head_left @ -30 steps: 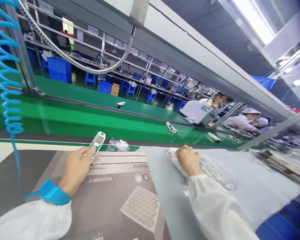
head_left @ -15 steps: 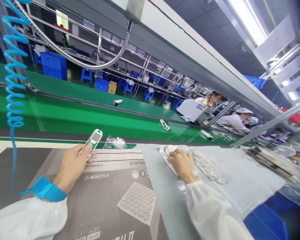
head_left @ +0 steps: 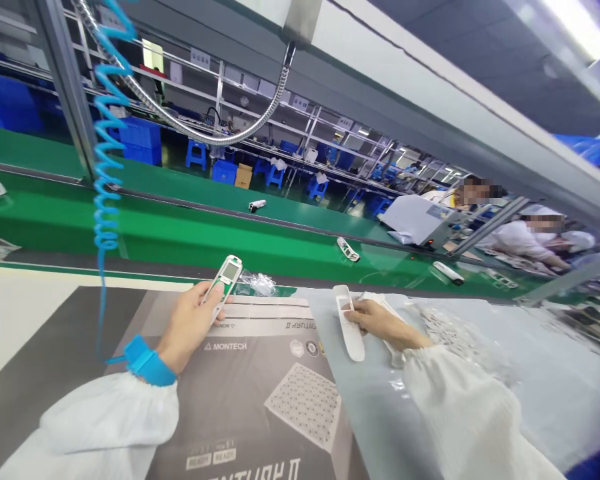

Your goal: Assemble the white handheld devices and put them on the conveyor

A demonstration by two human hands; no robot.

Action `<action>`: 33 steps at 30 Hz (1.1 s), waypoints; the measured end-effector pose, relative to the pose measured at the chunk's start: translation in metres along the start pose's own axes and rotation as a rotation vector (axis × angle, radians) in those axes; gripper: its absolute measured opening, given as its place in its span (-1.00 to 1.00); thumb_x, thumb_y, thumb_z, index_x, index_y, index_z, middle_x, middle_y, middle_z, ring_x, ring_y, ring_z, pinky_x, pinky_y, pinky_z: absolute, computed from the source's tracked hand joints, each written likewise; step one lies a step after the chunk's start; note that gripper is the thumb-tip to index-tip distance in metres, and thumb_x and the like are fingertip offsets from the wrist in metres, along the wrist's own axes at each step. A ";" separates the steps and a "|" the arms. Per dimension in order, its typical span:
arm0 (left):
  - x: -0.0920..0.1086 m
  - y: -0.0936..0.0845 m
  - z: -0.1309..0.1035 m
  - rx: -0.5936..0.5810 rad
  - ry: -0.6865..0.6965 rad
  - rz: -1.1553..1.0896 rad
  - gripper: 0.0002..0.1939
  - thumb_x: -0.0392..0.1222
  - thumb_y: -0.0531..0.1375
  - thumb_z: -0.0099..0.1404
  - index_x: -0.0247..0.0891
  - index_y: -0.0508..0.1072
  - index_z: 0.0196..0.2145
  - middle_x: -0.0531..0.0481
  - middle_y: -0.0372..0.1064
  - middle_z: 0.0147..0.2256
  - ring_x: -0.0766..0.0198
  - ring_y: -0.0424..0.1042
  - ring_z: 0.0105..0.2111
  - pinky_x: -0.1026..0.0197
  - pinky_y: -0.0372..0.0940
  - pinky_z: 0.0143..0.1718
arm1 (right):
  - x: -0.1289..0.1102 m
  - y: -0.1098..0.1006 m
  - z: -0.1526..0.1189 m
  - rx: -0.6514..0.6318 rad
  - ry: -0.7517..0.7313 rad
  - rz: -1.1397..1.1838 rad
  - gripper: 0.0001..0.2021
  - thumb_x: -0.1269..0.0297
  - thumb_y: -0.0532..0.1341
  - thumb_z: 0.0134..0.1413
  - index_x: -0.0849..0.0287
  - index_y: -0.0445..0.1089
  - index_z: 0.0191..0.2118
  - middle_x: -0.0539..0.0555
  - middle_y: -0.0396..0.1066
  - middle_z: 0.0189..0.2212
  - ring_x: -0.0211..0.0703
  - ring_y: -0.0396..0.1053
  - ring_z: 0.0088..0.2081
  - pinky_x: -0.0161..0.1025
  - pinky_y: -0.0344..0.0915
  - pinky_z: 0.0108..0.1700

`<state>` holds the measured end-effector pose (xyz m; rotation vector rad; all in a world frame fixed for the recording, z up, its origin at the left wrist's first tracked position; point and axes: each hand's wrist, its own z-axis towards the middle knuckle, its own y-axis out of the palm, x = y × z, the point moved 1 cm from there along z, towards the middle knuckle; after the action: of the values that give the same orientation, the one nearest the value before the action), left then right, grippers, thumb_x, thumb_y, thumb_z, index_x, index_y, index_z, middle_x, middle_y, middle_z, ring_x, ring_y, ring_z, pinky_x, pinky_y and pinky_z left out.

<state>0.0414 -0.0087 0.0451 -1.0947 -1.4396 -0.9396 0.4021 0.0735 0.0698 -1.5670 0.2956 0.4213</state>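
My left hand (head_left: 193, 320) is closed around a remote control body with a small grey screen and green circuit board (head_left: 226, 277), held tilted over the brown cardboard. A blue wrist strap (head_left: 147, 360) circles that wrist. In my right hand (head_left: 377, 320) is a white remote control cover (head_left: 351, 333) with a window opening, gripped near its upper middle above the grey sheet. More white covers (head_left: 387, 310) lie behind that hand, partly hidden by it. Crumpled clear plastic (head_left: 260, 283) rests just beyond the left hand's piece.
Beyond the bench runs a green conveyor belt (head_left: 190, 233) carrying several white remotes, one of them curved (head_left: 348, 249). A bag of small white parts (head_left: 450, 337) lies to the right. The coiled blue cord (head_left: 106, 193) hangs at left. Co-workers (head_left: 525, 237) sit at far right.
My right hand has lifted a white cover from the pile and brought it slightly left. My left hand keeps its remote body. The view has turned left.
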 end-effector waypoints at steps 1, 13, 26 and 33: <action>-0.002 0.002 0.000 -0.013 0.020 0.014 -0.46 0.27 0.12 0.21 -0.31 0.46 -0.20 -0.03 0.46 -0.44 0.29 0.32 -0.53 0.26 0.26 -0.47 | -0.014 0.006 -0.003 -0.084 -0.006 0.170 -0.82 0.19 0.25 0.05 0.20 0.47 -0.41 -0.04 0.30 -0.63 -0.26 0.23 -0.57 -0.27 0.18 -0.47; -0.018 0.024 -0.011 -0.131 0.302 0.168 -0.70 -0.11 0.20 0.29 -0.20 0.46 -0.04 -0.02 0.52 -0.12 0.19 0.48 -0.11 0.18 0.32 -0.03 | -0.162 0.133 -0.034 -0.370 -0.072 1.502 -0.64 0.03 0.37 0.02 0.16 0.44 -0.15 0.02 0.47 -0.36 -0.21 0.43 -0.32 -0.11 0.40 -0.08; -0.017 0.032 -0.010 -0.134 0.186 -0.069 -0.63 -0.03 0.33 0.18 -0.26 0.50 -0.11 -0.11 0.55 -0.13 0.15 0.53 -0.13 0.15 0.39 -0.03 | -0.153 0.130 -0.035 -0.287 -0.089 1.528 -0.57 0.02 0.37 0.02 0.14 0.48 -0.04 0.10 0.56 -0.18 -0.03 0.51 -0.14 -0.04 0.35 0.05; -0.018 0.036 -0.019 -0.106 0.334 0.174 -0.60 -0.03 0.19 0.33 -0.20 0.45 0.08 -0.12 0.44 0.05 0.12 0.43 0.04 0.10 0.30 0.11 | -0.155 0.128 -0.038 -0.210 -0.043 1.490 -0.56 -0.02 0.38 -0.02 0.16 0.46 -0.08 0.08 0.57 -0.25 -0.04 0.48 -0.15 -0.08 0.30 0.05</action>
<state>0.0820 -0.0196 0.0297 -1.0634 -1.0169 -1.0264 0.2104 0.0193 0.0230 -1.2744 1.4220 1.6479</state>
